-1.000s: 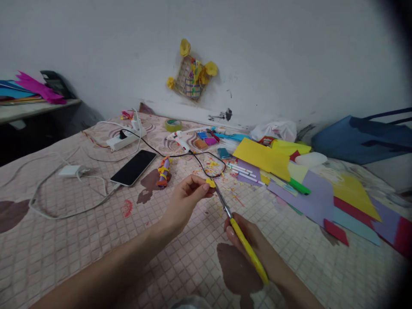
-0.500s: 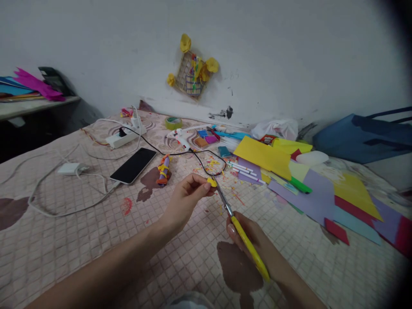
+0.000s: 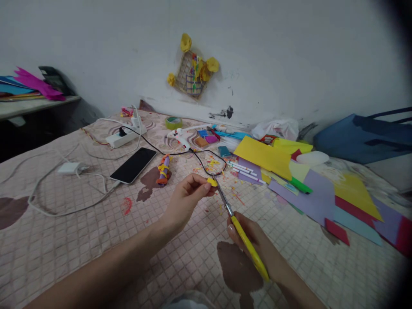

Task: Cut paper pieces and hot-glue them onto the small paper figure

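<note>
Between thumb and fingers, my left hand [image 3: 190, 193] pinches a small yellow piece [image 3: 212, 182], which looks like paper or foam. My right hand [image 3: 246, 234] is wrapped round the yellow handles of a pair of scissors [image 3: 227, 207]. The blades point away from me and look nearly closed, with their tips against the right edge of the yellow piece. Small coloured scraps [image 3: 236, 189] lie on the patterned cloth beyond the hands. A purple and orange craft figure [image 3: 164, 170] lies to the left of my left hand.
At left are a phone [image 3: 133, 165] on a cable, a charger [image 3: 70, 168] and a power strip [image 3: 124, 136]. Behind the hands lie a glue gun [image 3: 180, 140] with its black cord, green tape [image 3: 173, 123] and markers [image 3: 246, 171]. Coloured sheets [image 3: 309, 197] spread at right.
Almost nothing differs. Both hands, the yellow piece and the scissors stay in nearly the same place, with only a very slight shift of the scissors.
</note>
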A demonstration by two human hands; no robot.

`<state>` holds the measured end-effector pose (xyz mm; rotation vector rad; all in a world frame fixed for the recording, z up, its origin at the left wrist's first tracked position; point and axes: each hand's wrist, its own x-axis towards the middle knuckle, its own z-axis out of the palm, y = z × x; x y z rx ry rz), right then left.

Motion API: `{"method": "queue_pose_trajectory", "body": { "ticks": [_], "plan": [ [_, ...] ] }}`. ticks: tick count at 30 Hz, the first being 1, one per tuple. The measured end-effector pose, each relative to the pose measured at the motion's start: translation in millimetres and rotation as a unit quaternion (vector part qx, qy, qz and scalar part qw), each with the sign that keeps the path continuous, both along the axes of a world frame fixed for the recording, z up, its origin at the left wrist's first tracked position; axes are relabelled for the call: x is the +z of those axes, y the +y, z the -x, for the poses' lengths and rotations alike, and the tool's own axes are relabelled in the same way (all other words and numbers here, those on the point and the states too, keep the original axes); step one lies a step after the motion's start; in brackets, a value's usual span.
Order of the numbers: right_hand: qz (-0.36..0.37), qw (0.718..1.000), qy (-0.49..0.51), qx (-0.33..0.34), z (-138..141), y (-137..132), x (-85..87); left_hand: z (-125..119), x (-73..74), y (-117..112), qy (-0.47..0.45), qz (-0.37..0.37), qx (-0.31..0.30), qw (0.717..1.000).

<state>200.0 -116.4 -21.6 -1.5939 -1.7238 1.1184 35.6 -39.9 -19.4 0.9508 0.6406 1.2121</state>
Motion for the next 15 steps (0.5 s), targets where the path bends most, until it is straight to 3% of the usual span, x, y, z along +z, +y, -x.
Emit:
{"method": "queue_pose_trajectory", "body": {
  "ticks": [15],
  "plan": [
    [0.003,1.0,-0.014,0.016,-7.4,-2.3,3.5,2.2,2.2,1.1,-0.004,0.012,-0.012,1.0]
  ]
}}
